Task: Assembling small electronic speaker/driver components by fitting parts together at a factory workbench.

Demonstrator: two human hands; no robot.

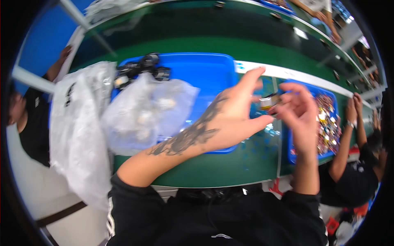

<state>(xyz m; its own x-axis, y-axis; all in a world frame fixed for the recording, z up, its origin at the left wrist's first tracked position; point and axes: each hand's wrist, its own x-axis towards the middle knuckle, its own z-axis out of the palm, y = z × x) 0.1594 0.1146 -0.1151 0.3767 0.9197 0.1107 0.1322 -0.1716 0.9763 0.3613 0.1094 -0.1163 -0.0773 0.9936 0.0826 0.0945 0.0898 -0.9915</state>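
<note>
My left hand [234, 107] reaches over the bench, thumb and forefinger spread apart; its other fingers are mostly hidden. Close by, my right hand [301, 112] is curled, smeared by motion. A small round piece [269, 101], dark with a gold and whitish band, sits at the right fingertips and appears pinched there. Its exact kind is too blurred to tell. The left fingers come close to it, and whether they touch it I cannot tell. Below the hands, small blue shiny bits [262, 141] lie scattered on the green bench top [205, 174].
A blue tray [209, 57] holds black round parts [150, 67] and a translucent plastic bag [143, 115]. White plastic sheeting [80, 127] hangs at the left. On the right, another blue tray [290, 143] holds many small shiny pieces [327, 121]. Other people work at right, far side and left.
</note>
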